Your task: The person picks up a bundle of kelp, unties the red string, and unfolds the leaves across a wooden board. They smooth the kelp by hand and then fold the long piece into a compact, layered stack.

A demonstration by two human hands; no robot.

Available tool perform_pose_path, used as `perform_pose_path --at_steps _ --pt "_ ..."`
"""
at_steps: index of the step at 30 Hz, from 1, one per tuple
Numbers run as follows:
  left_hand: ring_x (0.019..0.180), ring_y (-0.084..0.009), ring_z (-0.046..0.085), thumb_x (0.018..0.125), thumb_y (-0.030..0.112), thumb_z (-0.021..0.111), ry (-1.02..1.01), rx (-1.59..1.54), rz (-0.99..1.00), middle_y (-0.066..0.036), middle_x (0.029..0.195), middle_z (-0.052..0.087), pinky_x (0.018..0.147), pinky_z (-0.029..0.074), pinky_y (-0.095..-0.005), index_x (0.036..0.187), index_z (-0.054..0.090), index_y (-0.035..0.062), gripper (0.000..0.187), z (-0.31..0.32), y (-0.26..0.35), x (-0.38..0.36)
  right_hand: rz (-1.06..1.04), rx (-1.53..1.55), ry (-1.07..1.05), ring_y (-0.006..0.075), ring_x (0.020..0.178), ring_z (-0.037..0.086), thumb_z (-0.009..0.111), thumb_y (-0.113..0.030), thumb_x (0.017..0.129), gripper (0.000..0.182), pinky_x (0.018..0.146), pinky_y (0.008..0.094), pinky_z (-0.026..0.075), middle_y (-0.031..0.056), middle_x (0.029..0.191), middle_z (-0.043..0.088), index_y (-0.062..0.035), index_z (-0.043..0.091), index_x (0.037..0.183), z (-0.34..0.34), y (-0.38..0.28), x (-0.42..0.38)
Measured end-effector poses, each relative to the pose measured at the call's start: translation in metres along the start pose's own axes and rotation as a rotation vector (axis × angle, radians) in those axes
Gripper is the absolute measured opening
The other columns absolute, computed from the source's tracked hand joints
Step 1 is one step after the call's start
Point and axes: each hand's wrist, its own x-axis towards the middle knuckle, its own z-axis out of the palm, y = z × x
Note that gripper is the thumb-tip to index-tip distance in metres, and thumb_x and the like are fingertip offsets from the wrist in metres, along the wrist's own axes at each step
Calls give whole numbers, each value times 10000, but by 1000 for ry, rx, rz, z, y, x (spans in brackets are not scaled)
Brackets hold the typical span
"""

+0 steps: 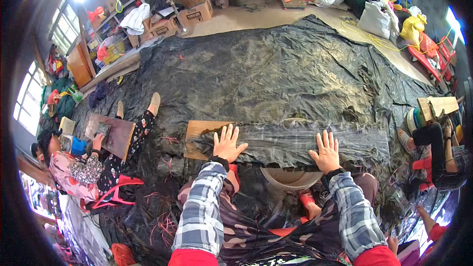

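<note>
While pressed flat on a dark, wet-looking sheet [295, 144] stretched across a wooden board [197, 130], left hand [227, 144] with fingers [230, 132] spread wide, gripping nothing, palm down near the board's left end. Right hand [326, 151] likewise flat, fingers splayed, holding nothing, resting on the sheet's near edge further right, well apart from the left. Both wrists in dark bands, sleeves in grey-blue plaid. Sheet lying lengthwise over the board, board's bare left corner showing beyond it. Pale round basin [290, 178] just under the board's near edge, between the knees. Large black plastic tarp [276, 64] covering the floor beyond and around. To the left, another person [79, 167] seated on a red stool, a hand on a second, smaller board [116, 135]. To the right, part of a third person's leg [433, 138] beside a wooden block [438, 106]. Shelves with boxes and baskets along the far wall, bags piled in the far right corner.
</note>
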Motion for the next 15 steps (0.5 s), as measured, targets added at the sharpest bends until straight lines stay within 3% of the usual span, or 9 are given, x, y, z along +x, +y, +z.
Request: perform_pose_path --at_steps 1,2,5,7,9,13,15 --pt "1438 -304 128 895 626 418 -2 35 -30 -123 1557 169 1137 72 -545 1486 245 109 804 -3 3 1 -1 -1 8 388 1415 161 573 -477 848 758 1137 512 124 199 1529 201 -83 326 1446 0 0 0" --pt "1429 -314 155 903 593 433 146 58 -48 -129 1545 206 1125 84 -570 1476 270 100 773 -8 13 -1 0 1 13 388 1415 161 573 -477 848 758 1137 512 124 199 1529 201 -83 326 1446 1 1 2" --pt "1433 -333 138 883 517 509 263 42 163 -145 1543 200 1116 88 -584 1473 257 73 780 -18 60 -6 -11 -9 -2 393 1398 207 591 -460 841 733 1119 536 163 206 1507 251 -68 366 1417 -2 0 3" --pt "1433 -335 139 872 477 549 199 8 269 -140 1543 205 1117 103 -580 1472 255 74 780 -13 91 -14 -12 -71 -46 388 1385 241 610 -422 835 690 1112 537 182 205 1481 301 -59 407 1386 -13 -15 13" --pt "1435 -332 133 872 437 571 79 -107 280 -141 1545 193 1126 110 -567 1472 248 69 775 -2 96 -19 -209 0 99 380 1373 269 627 -391 826 662 1104 541 197 205 1457 341 -56 433 1364 -40 -61 19" --pt "1436 -333 124 858 514 559 17 -136 271 -139 1549 180 1132 108 -554 1478 231 63 833 12 74 -17 -444 164 -59 374 1376 269 630 -410 817 690 1107 549 197 190 1474 318 -71 417 1378 -12 -114 6" --pt "1438 -334 113 809 637 548 -3 -121 285 -137 1555 167 1138 96 -542 1483 220 65 943 5 58 -17 -482 21 -127 372 1407 206 621 -481 800 782 1121 554 159 184 1504 268 -86 363 1423 -1 -113 -7"
